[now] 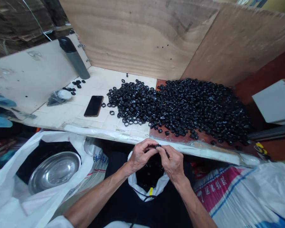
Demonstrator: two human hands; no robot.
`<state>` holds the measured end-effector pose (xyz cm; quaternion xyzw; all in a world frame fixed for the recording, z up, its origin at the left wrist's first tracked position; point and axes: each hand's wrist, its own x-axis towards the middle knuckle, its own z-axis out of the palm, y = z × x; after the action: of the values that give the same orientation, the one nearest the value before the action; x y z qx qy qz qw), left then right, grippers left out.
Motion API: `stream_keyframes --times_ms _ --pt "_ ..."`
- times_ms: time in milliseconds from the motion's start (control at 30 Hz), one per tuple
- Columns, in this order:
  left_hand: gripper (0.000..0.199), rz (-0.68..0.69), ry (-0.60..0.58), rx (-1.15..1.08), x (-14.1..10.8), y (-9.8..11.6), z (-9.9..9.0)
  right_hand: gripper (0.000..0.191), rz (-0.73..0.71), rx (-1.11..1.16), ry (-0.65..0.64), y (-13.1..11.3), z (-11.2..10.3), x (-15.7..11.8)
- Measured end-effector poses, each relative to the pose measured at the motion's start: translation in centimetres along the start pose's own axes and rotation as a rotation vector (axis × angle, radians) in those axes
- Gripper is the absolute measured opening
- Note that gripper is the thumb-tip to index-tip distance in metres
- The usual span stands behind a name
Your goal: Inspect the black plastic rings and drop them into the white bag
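My left hand and my right hand meet at the table's front edge, pinching a small black plastic part between their fingertips. Its exact kind is too small to make out. Right below them, a white bag with its rim rolled back sits in my lap, holding dark pieces. On the table beyond lie two merging heaps: black rings at the left and a larger mound of small black pieces at the right.
A phone, a grey bottle and a plastic bag of parts occupy the table's left side. Below stands a white sack with a metal bowl. At the right are a white box, yellow-handled scissors and a printed sack.
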<state>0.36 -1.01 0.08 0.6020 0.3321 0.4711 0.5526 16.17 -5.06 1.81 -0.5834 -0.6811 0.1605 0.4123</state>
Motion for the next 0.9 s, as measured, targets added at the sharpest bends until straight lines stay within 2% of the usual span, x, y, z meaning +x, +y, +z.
stream_keyframes --times_ms 200,400,567,633,733,800,900 --pt "0.021 -0.053 0.037 -0.073 -0.34 -0.43 0.38 0.024 0.009 0.019 0.023 -0.11 0.05 -0.31" --pt "0.023 -0.091 0.033 -0.078 -0.52 -0.5 0.36 0.019 0.042 0.021 -0.04 -0.35 -0.66 -0.59" --pt "0.024 -0.114 0.039 -0.067 -0.44 -0.22 0.28 0.012 0.042 0.049 0.003 -0.42 -0.7 -0.87" --pt "0.023 -0.105 0.038 -0.081 -0.48 -0.21 0.27 0.021 0.051 0.084 0.025 -0.57 -0.62 -0.81" --pt "0.022 -0.108 0.035 -0.086 -0.58 -0.24 0.2 0.012 0.068 0.072 0.029 -0.74 -0.62 -0.57" --pt "0.022 -0.123 0.028 -0.089 -0.65 -0.24 0.11 0.012 0.079 0.073 0.044 -0.74 -0.68 -0.44" --pt "0.023 -0.143 0.026 -0.101 -0.75 -0.2 -0.04 0.011 0.06 0.096 0.001 -0.6 -0.67 -0.37"
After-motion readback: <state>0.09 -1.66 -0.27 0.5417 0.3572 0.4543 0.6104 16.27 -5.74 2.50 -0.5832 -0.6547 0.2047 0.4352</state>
